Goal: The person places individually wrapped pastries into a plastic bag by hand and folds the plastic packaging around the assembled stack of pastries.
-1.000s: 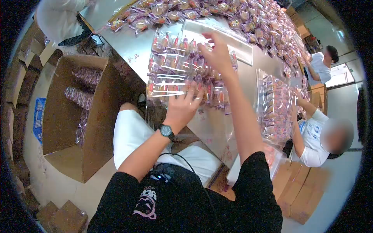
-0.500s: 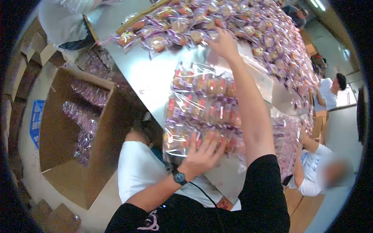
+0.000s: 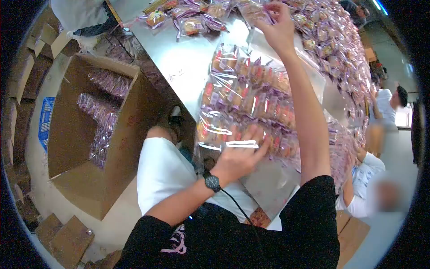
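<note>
My left hand [image 3: 242,154], with a watch at the wrist, lies with fingers spread at the near edge of a large clear plastic bag [image 3: 251,101]. Rows of individually wrapped pastries fill that bag. Glare crosses the fingertips, so I cannot tell whether they are over or under the film. Beyond the bag's far side, my right hand [image 3: 278,22] is closed on one wrapped pastry [image 3: 254,12], fingers bent around its wrapper. Behind it spreads a big pile of the same wrapped pastries [image 3: 322,45].
On the left stands an open cardboard box [image 3: 121,157] with filled bags [image 3: 101,112] inside. A blue crate [image 3: 46,121] and more cartons [image 3: 67,242] lie on the floor. The metal table [image 3: 179,76] carries the pile. Co-workers [image 3: 365,170] are along the right side.
My right hand has lifted back from the pile with a wrapped pastry in it. My left hand stays at the bag's near edge. The whole view has shifted slightly.
</note>
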### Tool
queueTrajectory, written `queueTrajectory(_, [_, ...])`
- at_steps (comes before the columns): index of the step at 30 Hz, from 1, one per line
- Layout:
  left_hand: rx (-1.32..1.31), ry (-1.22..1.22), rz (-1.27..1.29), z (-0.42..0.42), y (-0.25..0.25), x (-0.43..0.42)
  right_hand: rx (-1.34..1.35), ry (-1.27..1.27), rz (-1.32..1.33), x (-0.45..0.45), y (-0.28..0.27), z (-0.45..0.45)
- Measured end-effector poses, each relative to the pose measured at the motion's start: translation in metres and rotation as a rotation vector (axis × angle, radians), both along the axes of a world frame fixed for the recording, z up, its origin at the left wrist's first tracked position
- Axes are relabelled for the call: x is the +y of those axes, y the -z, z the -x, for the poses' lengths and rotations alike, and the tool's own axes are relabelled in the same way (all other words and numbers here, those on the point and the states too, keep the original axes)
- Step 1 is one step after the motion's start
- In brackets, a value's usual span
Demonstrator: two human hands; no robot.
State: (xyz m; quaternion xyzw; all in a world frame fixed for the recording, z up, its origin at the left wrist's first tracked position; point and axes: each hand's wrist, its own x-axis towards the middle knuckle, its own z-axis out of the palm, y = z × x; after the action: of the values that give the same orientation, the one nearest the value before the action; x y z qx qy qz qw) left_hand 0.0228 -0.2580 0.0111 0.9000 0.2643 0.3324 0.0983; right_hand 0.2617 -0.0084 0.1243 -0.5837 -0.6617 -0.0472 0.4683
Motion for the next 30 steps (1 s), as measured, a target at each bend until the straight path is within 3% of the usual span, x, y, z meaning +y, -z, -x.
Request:
queueTrajectory(4, [0.071,0.026,-0.006,0.006,-0.014,-0.005,0.627,-0.170,0.068,-0.173,-0.045,0.038])
queueTrajectory(6, [0.159,0.028,-0.026,0.011,-0.022,-0.006,1.120,-0.351,0.065,-0.269,-0.035,0.038])
queueTrajectory(8, [0.250,0.059,0.023,0.017,-0.042,-0.006,1.285,-0.285,0.111,-0.358,-0.026,0.066])
queueTrajectory(11, [0.180,-0.064,-0.153,0.020,-0.031,-0.004,1.118,-0.153,0.133,-0.441,0.034,0.091])
queueTrajectory(13, [0.191,-0.086,-0.192,0.020,-0.029,-0.004,0.934,0.115,0.253,-0.465,0.068,0.120])
queueTrajectory(19, [0.217,-0.094,-0.194,0.012,-0.024,-0.008,0.101,0.380,0.170,-0.464,0.111,0.152])
queueTrajectory(23, [0.196,-0.089,-0.187,0.013,-0.027,-0.009,0.084,0.257,0.301,-0.448,0.107,0.161])
queueTrajectory(29, [0.205,-0.079,-0.180,0.014,-0.023,-0.008,0.120,-0.073,-0.057,-0.435,0.145,0.126])
queueTrajectory(30, [0.201,-0.070,-0.186,0.015,-0.023,-0.009,-0.021,-0.069,-0.059,-0.427,0.141,0.119])
